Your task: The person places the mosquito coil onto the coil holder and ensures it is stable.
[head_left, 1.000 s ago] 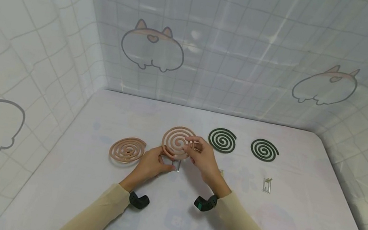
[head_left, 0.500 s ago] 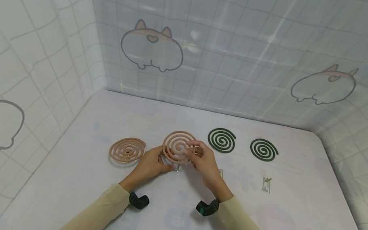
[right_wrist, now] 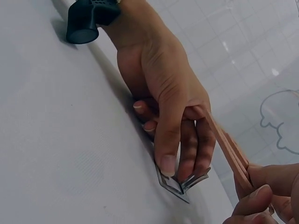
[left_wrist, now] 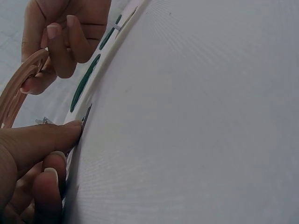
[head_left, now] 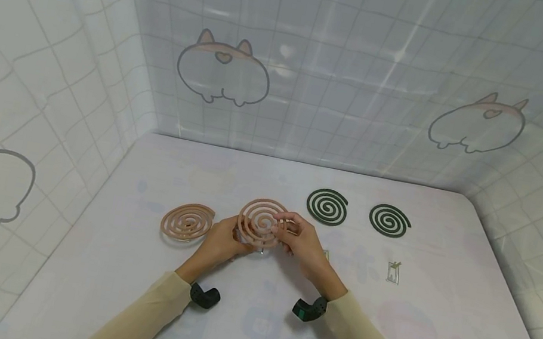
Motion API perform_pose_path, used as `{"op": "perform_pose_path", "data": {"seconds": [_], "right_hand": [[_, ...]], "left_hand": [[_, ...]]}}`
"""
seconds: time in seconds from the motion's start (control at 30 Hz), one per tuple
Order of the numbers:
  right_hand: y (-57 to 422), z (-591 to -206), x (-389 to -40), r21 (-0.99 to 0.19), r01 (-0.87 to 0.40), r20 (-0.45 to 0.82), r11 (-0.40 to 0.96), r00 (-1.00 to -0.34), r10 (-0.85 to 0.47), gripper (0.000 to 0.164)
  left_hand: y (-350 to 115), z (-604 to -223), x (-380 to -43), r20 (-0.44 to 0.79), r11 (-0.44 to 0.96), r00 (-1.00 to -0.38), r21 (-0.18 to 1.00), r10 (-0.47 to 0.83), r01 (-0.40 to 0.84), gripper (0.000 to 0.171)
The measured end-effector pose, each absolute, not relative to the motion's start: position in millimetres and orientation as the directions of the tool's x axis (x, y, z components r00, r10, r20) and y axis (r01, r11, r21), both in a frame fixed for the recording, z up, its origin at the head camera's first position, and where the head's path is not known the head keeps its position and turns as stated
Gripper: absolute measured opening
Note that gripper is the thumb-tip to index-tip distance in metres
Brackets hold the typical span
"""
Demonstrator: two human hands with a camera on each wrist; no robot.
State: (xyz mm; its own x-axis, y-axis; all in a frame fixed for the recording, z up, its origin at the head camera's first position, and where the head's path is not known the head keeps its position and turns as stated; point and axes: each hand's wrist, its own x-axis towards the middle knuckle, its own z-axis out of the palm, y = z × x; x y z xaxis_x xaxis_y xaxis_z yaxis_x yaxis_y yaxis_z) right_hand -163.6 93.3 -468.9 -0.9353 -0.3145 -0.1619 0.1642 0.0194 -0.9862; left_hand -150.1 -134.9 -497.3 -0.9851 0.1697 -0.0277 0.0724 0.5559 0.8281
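My right hand [head_left: 304, 240] pinches a brown mosquito coil [head_left: 266, 201] at its right side, thumb and fingers near the inner rings. The coil hangs tilted over a small metal coil stand [right_wrist: 174, 190]. My left hand [head_left: 224, 240] grips this stand low at the table, thumb along the frame; the stand's bent prong [right_wrist: 200, 178] sticks up beside the fingers. In the right wrist view the coil's far edge meets the left hand near the index finger. Most of the stand is hidden beneath the coil in the head view.
A second brown coil [head_left: 188, 221] sits slightly raised and tilted at the left. Two green coils [head_left: 327, 206] lie flat at the back right. A metal stand [head_left: 393, 273] lies at the right; another stand [head_left: 326, 255] is mostly behind the right wrist.
My right hand has lowered the brown coil toward me, so it covers more of the stand. The left hand has stayed in place.
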Motion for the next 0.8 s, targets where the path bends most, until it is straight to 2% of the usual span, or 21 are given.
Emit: {"op": "perform_pose_path", "data": {"seconds": [0.8], "right_hand": [[96.4,-479.9,-165.9,-0.984,0.163,-0.179,0.074,-0.920,-0.350,0.028]], "left_hand": [[-135.2,-499.7,-152.8,-0.004,0.573,-0.986,0.814,0.167,0.093,0.054]]}}
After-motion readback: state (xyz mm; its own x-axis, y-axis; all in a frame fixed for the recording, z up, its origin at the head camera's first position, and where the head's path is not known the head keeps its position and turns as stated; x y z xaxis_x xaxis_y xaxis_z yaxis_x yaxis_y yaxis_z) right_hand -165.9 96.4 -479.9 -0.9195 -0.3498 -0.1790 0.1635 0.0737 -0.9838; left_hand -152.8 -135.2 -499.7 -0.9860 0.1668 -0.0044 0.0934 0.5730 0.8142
